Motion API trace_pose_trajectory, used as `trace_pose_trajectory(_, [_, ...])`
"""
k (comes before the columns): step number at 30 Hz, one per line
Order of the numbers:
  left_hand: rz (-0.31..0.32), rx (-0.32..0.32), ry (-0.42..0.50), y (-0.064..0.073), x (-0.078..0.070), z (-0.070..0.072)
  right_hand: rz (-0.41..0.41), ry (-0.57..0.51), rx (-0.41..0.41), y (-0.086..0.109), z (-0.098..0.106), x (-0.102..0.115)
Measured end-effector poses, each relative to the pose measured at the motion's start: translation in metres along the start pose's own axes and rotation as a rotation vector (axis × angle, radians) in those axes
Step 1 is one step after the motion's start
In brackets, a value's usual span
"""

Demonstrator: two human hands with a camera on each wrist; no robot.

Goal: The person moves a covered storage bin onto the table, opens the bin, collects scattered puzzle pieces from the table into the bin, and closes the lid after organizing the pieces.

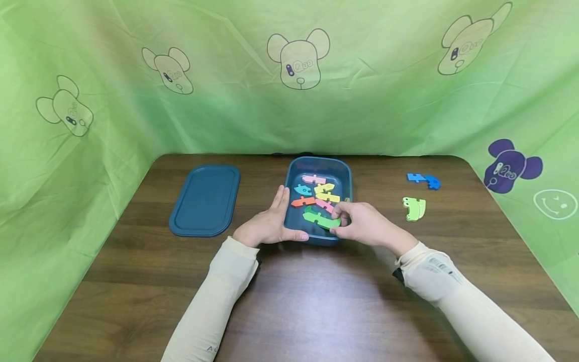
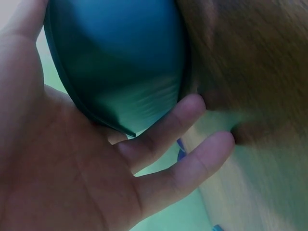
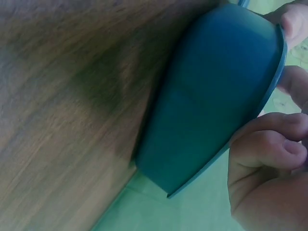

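Observation:
A dark blue plastic box (image 1: pixel 294 166) stands open on the table, with several colourful puzzle pieces inside. My left hand (image 1: pixel 270 221) rests against its left side, fingers straight and thumb along the near corner of the rim. In the left wrist view, the left hand (image 2: pixel 91 159) has its fingers spread beside the box wall (image 2: pixel 120 62). My right hand (image 1: pixel 362 223) reaches over the right rim and pinches the right end of a long green puzzle piece (image 1: pixel 318 219). That piece is hidden behind the box wall (image 3: pixel 211 91) in the right wrist view.
Left of the box lies its flat blue lid (image 1: pixel 205 201). On the right side of the table are a blue puzzle piece (image 1: pixel 424 180) and a light green frog-like piece (image 1: pixel 413 208). A green printed curtain (image 1: pixel 235 115) hangs round the table's back and sides.

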State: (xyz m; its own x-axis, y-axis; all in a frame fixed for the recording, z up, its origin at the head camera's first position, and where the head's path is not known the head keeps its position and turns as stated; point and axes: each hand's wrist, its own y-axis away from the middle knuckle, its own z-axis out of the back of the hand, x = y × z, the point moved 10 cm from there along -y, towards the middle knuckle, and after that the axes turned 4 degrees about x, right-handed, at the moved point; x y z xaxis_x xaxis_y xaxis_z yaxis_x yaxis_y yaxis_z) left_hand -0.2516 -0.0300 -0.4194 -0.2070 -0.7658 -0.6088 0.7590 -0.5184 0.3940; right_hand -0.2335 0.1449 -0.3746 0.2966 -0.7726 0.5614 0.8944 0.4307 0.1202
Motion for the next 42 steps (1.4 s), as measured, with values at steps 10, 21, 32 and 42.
trace_pose_trajectory(10, [-0.001, 0.004, 0.006, 0.002, -0.001, 0.000, 0.019, 0.005, 0.043, 0.000, -0.002, 0.004])
trace_pose_trajectory(21, [0.000, 0.009, 0.016, 0.001, -0.001, -0.001, 0.028, -0.049, 0.118, -0.002, -0.004, 0.002])
trace_pose_trajectory(32, [-0.003, 0.006, 0.004, 0.000, 0.000, -0.001, 0.013, 0.002, 0.056, -0.003, 0.002, 0.003])
trace_pose_trajectory(42, [-0.008, -0.015, -0.003, 0.000, -0.001, 0.001, 0.019, -0.032, -0.236, 0.012, 0.051, -0.013])
